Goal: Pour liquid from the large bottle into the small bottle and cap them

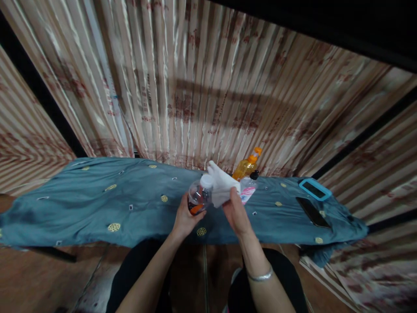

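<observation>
My left hand [185, 217] grips a clear plastic bottle [198, 195] with a white cap and an orange-and-dark label, held tilted above the front of the table. My right hand [235, 211] holds a white cloth [220, 184] pressed against the bottle's cap end. A silver bracelet [260, 275] sits on my right wrist. Both hands hover over the blue-grey tablecloth [130, 195] with small yellow round patterns.
An orange bottle with an orange pump top [246, 166] and a clear bottle with a pink label and black cap [248, 190] stand behind the cloth. A dark phone [312, 211] and a blue-framed device [314, 189] lie at the right. Pleated curtains [195, 87] hang behind.
</observation>
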A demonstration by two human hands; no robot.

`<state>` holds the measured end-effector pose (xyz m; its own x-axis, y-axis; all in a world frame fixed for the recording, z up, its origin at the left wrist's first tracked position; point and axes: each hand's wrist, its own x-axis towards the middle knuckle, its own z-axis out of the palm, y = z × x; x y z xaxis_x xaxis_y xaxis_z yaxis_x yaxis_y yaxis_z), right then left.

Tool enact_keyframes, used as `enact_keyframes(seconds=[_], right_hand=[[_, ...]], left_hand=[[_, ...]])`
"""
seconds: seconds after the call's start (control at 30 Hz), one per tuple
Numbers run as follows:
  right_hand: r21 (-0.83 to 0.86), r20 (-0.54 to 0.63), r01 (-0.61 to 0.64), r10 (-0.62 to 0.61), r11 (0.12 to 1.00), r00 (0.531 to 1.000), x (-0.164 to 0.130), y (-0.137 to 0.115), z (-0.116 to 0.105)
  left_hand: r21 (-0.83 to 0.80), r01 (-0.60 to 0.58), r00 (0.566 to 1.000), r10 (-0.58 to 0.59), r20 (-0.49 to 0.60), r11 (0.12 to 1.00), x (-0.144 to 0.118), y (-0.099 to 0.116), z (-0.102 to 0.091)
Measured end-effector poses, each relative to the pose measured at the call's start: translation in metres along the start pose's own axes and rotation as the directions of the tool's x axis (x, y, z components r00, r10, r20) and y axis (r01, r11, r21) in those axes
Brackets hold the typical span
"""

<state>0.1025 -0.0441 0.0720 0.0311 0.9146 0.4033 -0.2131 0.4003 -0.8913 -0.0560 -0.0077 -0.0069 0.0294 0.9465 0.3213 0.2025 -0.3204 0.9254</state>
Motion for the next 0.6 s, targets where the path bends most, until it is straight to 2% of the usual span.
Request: enact_keyframes(seconds=[0.17, 0.23, 0.33, 0.43, 0.6], right_hand=[[-0.188, 0.136, 0.035, -0.01, 0.981, 0.991, 0.029, -0.003, 0.018], [-0.253, 0.136, 0.03, 0.005, 0.967, 0.991, 0.042, 0.006, 0.018], [-0.338, 0.066, 0.018, 0.005, 0.941, 0.998, 0.053, 0.025, 0.014], [-0.405, -0.043, 0.002, -0.022, 0.914, 0.999, 0.041, 0.047, 0.013], [-0.529, -0.135, 0.026, -0.114, 0.848, 0.984, -0.015, 0.071, 0.029]], left_hand=[[-0.071, -0.02, 0.996, 0.026, 0.081, 0.997, -0.001, 0.0, 0.003], [-0.102, -0.013, 0.994, 0.024, 0.108, 0.995, 0.002, -0.001, 0.003], [-0.138, 0.015, 0.993, 0.001, 0.115, 0.99, 0.005, -0.003, 0.004], [-0.168, 0.028, 0.997, -0.014, 0.081, 0.985, 0.006, -0.004, 0.008], [-0.242, -0.014, 1.0, 0.016, 0.005, 0.97, 0.005, -0.003, 0.014]])
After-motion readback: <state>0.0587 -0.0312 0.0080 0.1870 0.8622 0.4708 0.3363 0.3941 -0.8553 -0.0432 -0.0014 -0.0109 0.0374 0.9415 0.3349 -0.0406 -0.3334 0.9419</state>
